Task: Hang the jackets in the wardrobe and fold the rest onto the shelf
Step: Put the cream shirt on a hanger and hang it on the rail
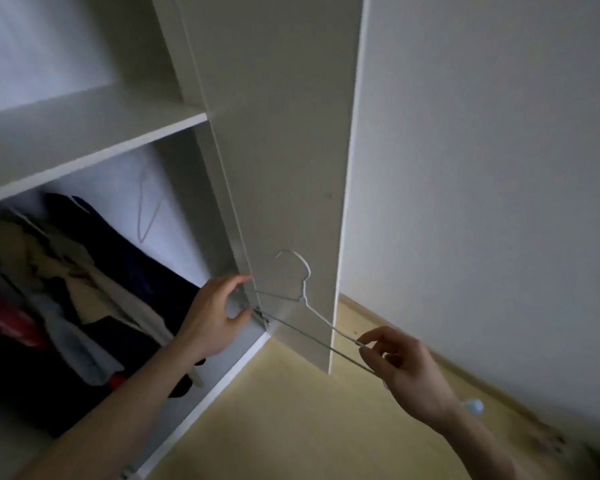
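Two hands on one wire hanger point(305, 306) right now, head cam looking down past the open wardrobe door point(291, 168). My left hand point(212, 317) is at the hanger's left end, right by the door's hinge edge, thumb and fingers point(239, 279) curled loosely around the wire there; it's a bit blurry so I can't say exactly how tight that pinch is. My right hand point(406, 368) has the other end, fingertips point(368, 337) pinching the wire where the shoulder and bottom bar meet. The hook sticks up in front of the door's inner face, and the hanger itself is bare.

The wardrobe point(201, 98) is on my left. Under the shelf point(94, 140) there's a row of hung clothes point(66, 289), dark ones, a beige one, a light blue one and something red at the far left. Just right of them, against the back wall, hangs a spare hanger point(146, 216), hard to make out in the dim light.

To my right is a plain white wall point(482, 168), with a light wood floor point(309, 427) below. A small pale thing point(473, 407) sits on the floor near the wall, behind my right wrist; can't tell what it is.
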Tool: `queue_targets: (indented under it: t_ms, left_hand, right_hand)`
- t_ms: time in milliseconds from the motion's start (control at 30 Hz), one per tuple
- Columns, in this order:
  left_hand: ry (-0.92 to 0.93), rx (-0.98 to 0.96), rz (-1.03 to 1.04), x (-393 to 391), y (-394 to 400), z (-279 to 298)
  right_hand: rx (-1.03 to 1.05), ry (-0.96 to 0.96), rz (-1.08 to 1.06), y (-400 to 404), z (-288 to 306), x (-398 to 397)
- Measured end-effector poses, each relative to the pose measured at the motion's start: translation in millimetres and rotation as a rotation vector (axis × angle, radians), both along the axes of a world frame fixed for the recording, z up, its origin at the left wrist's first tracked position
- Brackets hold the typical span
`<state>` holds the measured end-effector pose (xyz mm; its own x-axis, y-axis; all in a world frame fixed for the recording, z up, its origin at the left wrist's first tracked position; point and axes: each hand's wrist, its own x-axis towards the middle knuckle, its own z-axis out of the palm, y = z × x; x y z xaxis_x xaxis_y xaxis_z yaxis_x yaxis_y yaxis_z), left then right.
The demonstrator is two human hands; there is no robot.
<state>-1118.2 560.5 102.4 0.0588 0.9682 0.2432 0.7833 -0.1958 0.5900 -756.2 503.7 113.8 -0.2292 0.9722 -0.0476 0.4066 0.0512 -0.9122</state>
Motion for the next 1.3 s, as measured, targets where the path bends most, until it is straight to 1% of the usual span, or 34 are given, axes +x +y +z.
queue_targets:
  t_ms: [167,300,367,433,533,667,767,867,933,1067,1167,1300]
  left_hand:
    - [-0.087,-0.153,-0.159,115.3,-29.0,-26.6]
    - [-0.184,-0.351,-0.263,219.9,-62.5,-43.4]
    - [-0.238,-0.404,-0.337,285.2,-85.2,-46.8]
    - [-0.292,-0.466,-0.402,358.6,-113.2,-51.3]
    - [-0.373,-0.534,-0.468,474.7,-160.0,-56.8]
    - [-0.396,-0.65,-0.596,603.9,-219.1,-56.7]
    - [-0.332,-0.746,-0.759,676.4,-259.3,-57.4]
    - [-0.212,-0.808,-0.895,736.2,-284.0,-66.6]
    - [-0.144,-0.841,-0.947,775.0,-293.9,-74.1]
    - [-0.036,-0.911,-0.966,855.0,-303.3,-99.7]
    - [0.12,-0.931,-1.012,920.9,-303.0,-128.1]
    - [0.364,-0.933,-1.132,1022.5,-302.5,-171.9]
  right_hand:
    - [0.012,-0.115,-0.183,-89.7,2.1,123.6]
    - [-0.013,-0.211,-0.414,-178.0,-7.8,231.0]
    - [-0.049,-0.276,-0.519,-226.6,-16.2,284.1]
    - [-0.131,-0.335,-0.604,-278.3,-25.9,336.4]
    - [-0.21,-0.424,-0.714,-353.7,-38.7,407.7]
    - [-0.268,-0.35,-0.935,-438.5,-45.4,477.6]
    - [-0.269,-0.263,-1.055,-488.1,-51.6,512.9]
    - [-0.259,-0.216,-1.173,-529.8,-63.7,540.7]
    - [-0.252,-0.169,-1.28,-554.8,-71.6,557.3]
    - [-0.262,-0.055,-1.476,-592.1,-85.3,592.2]
    - [-0.282,-0.038,-1.592,-608.7,-98.8,626.5]
    - [-0.361,0.001,-1.714,-614.8,-123.5,680.8]
